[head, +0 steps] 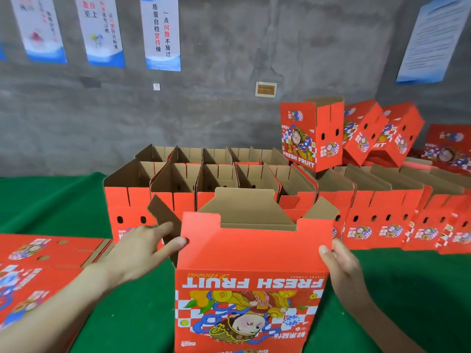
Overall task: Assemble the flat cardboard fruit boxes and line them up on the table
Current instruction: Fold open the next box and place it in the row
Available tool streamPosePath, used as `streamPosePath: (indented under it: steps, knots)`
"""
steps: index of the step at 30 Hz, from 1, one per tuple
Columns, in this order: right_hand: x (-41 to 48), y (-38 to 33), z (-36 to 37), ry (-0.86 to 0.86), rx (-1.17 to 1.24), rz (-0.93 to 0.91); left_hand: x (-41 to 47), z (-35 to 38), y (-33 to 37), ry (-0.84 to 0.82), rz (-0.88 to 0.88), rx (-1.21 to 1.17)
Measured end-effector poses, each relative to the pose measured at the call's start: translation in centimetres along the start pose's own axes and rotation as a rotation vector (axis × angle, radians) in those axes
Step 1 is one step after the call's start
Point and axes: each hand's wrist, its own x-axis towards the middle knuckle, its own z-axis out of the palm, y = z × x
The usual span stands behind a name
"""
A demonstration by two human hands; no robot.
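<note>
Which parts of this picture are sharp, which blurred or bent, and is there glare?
Head view: the front box is sharp, its print readable; the posters at the upper left are blurred; the posters on both sides lean outward, a wide-angle bend; the light is soft and even, with no glare on the table and only faint shadows.

Glossy red cardboard box (251, 256), matt-brown inside
</note>
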Motion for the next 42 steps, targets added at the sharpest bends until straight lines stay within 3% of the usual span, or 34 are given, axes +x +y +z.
streamPosePath:
  steps: [4, 11, 15, 22, 25, 29, 32, 38, 42]
  knots:
    - [0.2, -0.6, 1.1, 0.117, -0.064, -0.013, -0.4, 0.2, 0.5, 0.036, -0.030, -0.022]
    - [1.0, -1.2, 1.8, 0.168, -0.331, -0.009, 0.2, -0.2, 2.3, -0.003, -0.142, 0.112]
    - [0.9, -1.7, 1.5, 0.083, -0.423, -0.014, 0.9, 0.0, 3.4, -0.064, -0.250, 0.218]
    - [1.9, -2.0, 1.0, -0.125, -0.576, -0.007, 0.6, 0.9, 3.6, -0.058, -0.244, 0.217]
    - [2.2, -2.1, 1.0, -0.148, -0.690, -0.122, 0.8, 0.8, 4.0, -0.076, -0.266, 0.245]
    - [3.4, -2.7, 1.3, -0.341, -0.803, -0.285, 1.5, 0.6, 4.7, -0.164, -0.284, 0.277]
    - [4.1, -3.0, 1.6, -0.418, -0.842, -0.300, 1.9, 0.7, 4.7, -0.210, -0.257, 0.271]
    - [6.6, -5.0, 3.2, -0.542, -1.255, -0.498, 1.9, 1.1, 4.3, -0.206, -0.217, 0.265]
    - [8.4, -6.9, 4.9, -0.561, -1.304, -0.496, 1.9, 1.4, 3.6, -0.236, -0.088, 0.194]
